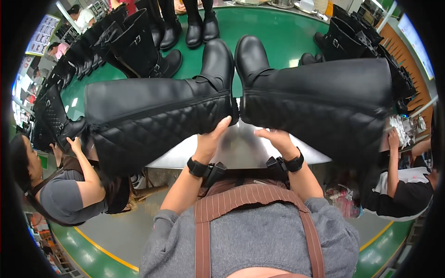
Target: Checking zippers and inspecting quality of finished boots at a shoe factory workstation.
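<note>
I hold a pair of tall black boots on their sides over the work surface, soles facing each other and shafts pointing outward. My left hand (212, 140) grips the left boot (143, 99) from below near its heel, thumb along the quilted side. Under the right boot (320, 85), my right hand (280, 141) is closed near the heel, with its thumb showing. The other fingers of both hands are mostly hidden by the boots. Each boot has a smooth shaft side, a quilted panel and an ankle strap. Their heels come close together at the middle.
Below the boots lies a shiny metal plate (236, 155) at the edge of the green table (273, 23). Upright black boots (194, 30) stand at the back; more boots (139, 51) crowd the left and right. Co-workers sit at both sides, one touching a boot (60, 118).
</note>
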A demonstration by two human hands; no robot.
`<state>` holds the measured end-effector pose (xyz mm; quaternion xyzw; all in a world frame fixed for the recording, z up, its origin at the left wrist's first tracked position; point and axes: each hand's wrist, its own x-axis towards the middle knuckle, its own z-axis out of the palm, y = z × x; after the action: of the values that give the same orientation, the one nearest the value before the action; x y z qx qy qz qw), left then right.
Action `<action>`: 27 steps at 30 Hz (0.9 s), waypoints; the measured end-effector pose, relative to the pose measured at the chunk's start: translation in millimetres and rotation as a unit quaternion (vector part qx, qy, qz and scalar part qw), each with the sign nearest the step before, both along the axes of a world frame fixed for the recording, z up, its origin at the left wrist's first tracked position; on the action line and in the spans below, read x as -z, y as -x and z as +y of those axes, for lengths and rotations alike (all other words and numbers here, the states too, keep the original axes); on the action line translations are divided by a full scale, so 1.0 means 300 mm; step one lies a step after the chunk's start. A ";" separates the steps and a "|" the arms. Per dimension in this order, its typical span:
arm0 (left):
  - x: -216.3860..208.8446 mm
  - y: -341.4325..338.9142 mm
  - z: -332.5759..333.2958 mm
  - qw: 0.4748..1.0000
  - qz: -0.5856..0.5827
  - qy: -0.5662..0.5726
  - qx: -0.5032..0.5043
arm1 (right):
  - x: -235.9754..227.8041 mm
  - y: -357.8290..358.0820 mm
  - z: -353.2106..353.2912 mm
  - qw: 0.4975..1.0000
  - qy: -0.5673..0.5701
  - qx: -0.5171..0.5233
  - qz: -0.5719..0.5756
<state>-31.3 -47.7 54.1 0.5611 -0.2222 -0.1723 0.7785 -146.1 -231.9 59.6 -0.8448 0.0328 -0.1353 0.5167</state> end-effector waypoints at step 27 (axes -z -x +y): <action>0.130 -0.293 -0.140 0.909 0.291 0.166 0.247 | 0.109 -0.287 -0.156 0.635 -0.733 -0.241 -0.035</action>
<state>56.5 -89.7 15.0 0.2759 -0.1429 -0.4756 0.8229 -59.9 -278.6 26.9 -0.1609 -0.1017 0.0330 0.9812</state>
